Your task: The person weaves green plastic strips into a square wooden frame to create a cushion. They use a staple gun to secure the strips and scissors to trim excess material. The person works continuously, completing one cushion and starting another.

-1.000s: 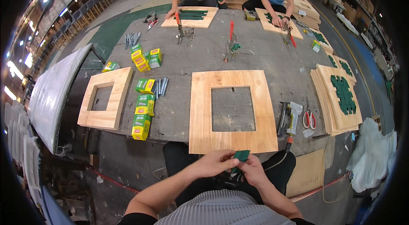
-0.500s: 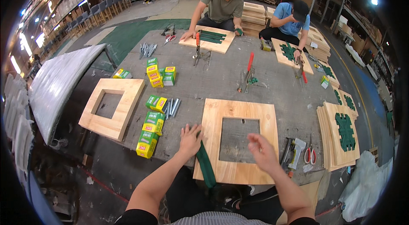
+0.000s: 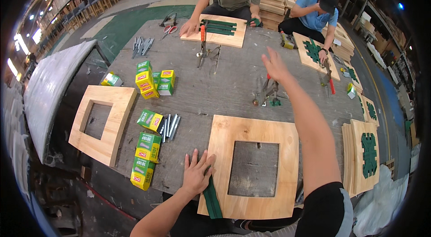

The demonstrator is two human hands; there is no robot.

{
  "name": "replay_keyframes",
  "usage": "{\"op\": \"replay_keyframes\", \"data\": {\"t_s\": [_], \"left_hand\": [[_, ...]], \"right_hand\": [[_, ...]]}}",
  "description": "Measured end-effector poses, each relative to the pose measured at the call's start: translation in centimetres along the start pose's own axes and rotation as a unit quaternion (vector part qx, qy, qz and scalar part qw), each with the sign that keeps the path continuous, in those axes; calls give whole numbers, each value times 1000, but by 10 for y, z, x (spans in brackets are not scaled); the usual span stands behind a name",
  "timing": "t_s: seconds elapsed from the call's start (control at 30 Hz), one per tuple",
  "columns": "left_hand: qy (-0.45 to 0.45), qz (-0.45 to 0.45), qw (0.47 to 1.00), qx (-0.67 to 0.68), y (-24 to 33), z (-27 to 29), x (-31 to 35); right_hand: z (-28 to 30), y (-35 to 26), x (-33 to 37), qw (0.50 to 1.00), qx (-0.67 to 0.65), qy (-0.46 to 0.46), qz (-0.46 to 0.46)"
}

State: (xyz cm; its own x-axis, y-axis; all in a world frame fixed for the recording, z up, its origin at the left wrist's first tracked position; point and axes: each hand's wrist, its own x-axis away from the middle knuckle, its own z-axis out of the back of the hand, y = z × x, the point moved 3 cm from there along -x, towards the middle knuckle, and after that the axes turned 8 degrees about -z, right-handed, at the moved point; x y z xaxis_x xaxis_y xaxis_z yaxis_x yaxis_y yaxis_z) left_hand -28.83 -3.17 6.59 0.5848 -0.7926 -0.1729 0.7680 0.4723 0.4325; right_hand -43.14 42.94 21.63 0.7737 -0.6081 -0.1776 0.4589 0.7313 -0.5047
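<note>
In front of me lies a square wooden frame [image 3: 287, 160] with a rectangular opening. My left hand [image 3: 198, 174] lies with fingers spread at its left edge, thumb over the wood. A green webbing strip [image 3: 212, 199] runs from under that hand along the edge toward me. Whether the thumb presses on the strip I cannot tell. My right arm stretches far across the table. My right hand [image 3: 275, 66] hovers open at the red handle of a metal clamp-like tool [image 3: 265, 94], with fingers apart; contact is unclear.
Green and yellow boxes [image 3: 148, 147] and staple strips [image 3: 169, 127] stand left, near another wooden frame [image 3: 81, 120]. Across the table, two people work on boards with green webbing [image 3: 220, 27]. Stacked webbed panels [image 3: 369, 156] sit at right. Red-handled scissors [image 3: 169, 30] lie at far left.
My right hand has moved from above the wooden frame forward to the red-handled tool. My left hand stays at the frame's edge, its fingers more spread. The view has shifted.
</note>
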Motion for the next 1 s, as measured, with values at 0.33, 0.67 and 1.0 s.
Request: {"op": "replay_keyframes", "data": {"t_s": [0.33,0.67,1.0], "left_hand": [[-17,3,1000,-3,0,-1,-7],[-19,19,999,17,4,4,-6],[33,2,999,1,-2,-12,2]], "right_hand": [[-94,42,-55,976,101,-146,-124],[-79,66,-16,975,-192,7,-115],[50,119,465,961,-167,195,-100]]}}
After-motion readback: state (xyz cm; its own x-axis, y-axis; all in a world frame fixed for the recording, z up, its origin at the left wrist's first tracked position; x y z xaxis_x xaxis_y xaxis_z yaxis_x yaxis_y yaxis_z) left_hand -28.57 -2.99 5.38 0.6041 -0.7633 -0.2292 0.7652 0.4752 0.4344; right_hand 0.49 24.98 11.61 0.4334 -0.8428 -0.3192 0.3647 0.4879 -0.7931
